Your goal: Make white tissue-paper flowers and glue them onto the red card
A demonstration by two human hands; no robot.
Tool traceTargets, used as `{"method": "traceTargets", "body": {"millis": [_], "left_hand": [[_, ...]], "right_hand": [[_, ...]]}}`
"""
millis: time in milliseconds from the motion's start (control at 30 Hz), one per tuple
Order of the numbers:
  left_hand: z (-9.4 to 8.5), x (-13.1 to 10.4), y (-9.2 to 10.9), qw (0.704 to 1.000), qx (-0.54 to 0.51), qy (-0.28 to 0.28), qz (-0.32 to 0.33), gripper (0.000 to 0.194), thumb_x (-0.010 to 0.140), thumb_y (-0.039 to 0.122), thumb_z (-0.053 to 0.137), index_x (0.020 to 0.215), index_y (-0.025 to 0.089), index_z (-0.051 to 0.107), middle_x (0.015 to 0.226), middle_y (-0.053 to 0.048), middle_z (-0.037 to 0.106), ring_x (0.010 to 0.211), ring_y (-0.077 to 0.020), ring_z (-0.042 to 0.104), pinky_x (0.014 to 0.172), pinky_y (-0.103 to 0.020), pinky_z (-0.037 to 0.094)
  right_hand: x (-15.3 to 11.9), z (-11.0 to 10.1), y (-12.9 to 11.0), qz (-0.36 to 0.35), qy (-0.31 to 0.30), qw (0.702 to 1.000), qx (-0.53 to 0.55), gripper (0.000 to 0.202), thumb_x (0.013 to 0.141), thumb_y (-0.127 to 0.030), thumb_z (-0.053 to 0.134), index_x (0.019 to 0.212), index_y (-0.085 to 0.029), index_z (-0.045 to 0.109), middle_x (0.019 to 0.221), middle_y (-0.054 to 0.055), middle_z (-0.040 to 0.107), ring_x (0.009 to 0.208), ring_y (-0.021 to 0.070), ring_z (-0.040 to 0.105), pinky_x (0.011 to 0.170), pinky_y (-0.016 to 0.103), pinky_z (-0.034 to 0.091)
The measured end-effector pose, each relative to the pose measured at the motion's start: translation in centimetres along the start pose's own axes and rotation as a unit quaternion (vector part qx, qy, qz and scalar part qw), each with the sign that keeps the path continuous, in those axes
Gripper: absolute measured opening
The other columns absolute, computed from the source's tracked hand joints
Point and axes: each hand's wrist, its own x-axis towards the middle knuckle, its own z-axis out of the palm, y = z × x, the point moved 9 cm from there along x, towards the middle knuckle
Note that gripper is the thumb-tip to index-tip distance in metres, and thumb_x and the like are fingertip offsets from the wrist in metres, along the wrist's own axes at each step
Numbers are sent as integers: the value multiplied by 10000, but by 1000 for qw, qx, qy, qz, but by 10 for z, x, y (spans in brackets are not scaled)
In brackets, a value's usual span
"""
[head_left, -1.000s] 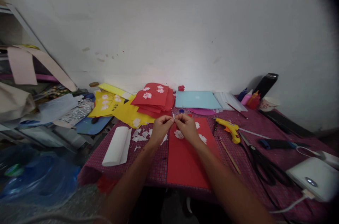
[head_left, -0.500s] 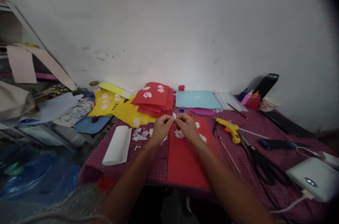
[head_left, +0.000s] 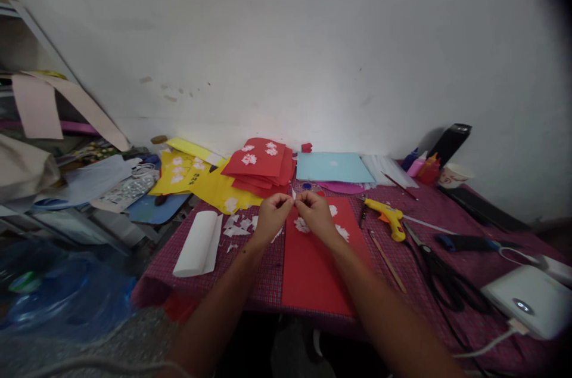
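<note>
Fingertips of my left hand (head_left: 273,214) and my right hand (head_left: 314,213) meet, both pinching one small white paper piece (head_left: 294,194) whose tip sticks up between them. Below my right hand lies a red paper sheet (head_left: 315,276) bearing white paper flowers (head_left: 342,232), partly covered by that hand. Left of my left hand, torn white paper scraps (head_left: 236,226) are scattered on the checked cloth. A roll of white paper (head_left: 196,247) rests farther left.
Behind are stacked red cards (head_left: 257,166), yellow paper (head_left: 214,187) and a light blue sheet (head_left: 333,167). To the right lie a yellow glue gun (head_left: 388,216), a pencil (head_left: 388,262), black scissors (head_left: 440,273) and a white corded box (head_left: 529,300). Paint bottles (head_left: 429,169) stand at the wall.
The white paper piece has turned slightly between my fingertips and its visible tip looks narrower. Both hands stay in nearly the same place.
</note>
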Motion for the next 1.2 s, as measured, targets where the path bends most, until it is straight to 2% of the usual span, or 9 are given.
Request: {"method": "traceTargets", "body": {"millis": [100,233,400,533,633,733,933,1033,1200], "left_hand": [[-2,0,3,999,33,12,12,146,797,285,634,734,165,689,704,-1,654,663,-133,552,648,-239,415],[-2,0,5,998,58,11,11,148,812,283,616,750,166,681,723,-4,660,676,-133,559,652,-236,418],[0,-1,6,998,59,-1,9,150,823,284,606,764,161,669,740,-1,662,689,-130,564,664,-234,430],[0,-1,4,999,41,7,12,139,822,280,619,771,161,670,753,-8,668,705,-131,580,684,-238,446],[-2,0,3,999,-6,16,29,132,812,278,653,869,164,685,849,-33,699,784,-147,623,749,-255,475],[1,1,1,999,-26,-4,30,191,807,292,685,944,161,703,920,-63,719,842,-168,650,795,-279,495],[0,0,-1,1000,-8,3,15,185,809,305,679,905,157,739,892,-69,736,824,-178,658,786,-286,506],[-4,1,0,1000,-1,23,11,170,815,297,656,872,161,741,850,-52,730,792,-164,640,753,-268,489],[-5,1,-2,999,-33,27,-9,171,807,306,648,828,155,724,689,1,654,618,-118,535,601,-231,407]], "right_hand": [[-1,0,-2,-9,3,999,-31,106,777,-264,566,692,-203,574,618,-21,536,572,140,463,542,252,365],[0,2,2,7,-6,1000,-14,117,776,-277,576,683,-208,557,577,-36,509,537,134,439,518,247,350],[1,3,7,31,-13,999,33,131,756,-289,602,672,-213,537,541,-49,495,503,128,429,501,246,346],[1,2,8,31,-10,999,23,120,755,-277,592,670,-214,536,546,-44,505,513,133,444,512,250,354],[0,-1,2,4,10,1000,-29,119,765,-256,570,661,-213,531,591,-28,538,555,143,474,543,256,363],[-2,-1,-7,-37,14,994,-106,99,784,-233,556,690,-205,566,666,-4,607,614,157,525,588,268,376],[-9,6,-26,-118,-6,979,-165,135,847,-210,521,763,-203,626,732,21,657,684,177,574,658,289,400],[-8,4,-28,-113,3,983,-148,136,847,-211,527,754,-207,627,736,17,652,691,177,573,670,290,408],[-1,-18,-14,-44,86,995,-34,93,781,-240,590,858,-198,621,805,16,611,715,173,551,671,286,434]]}}
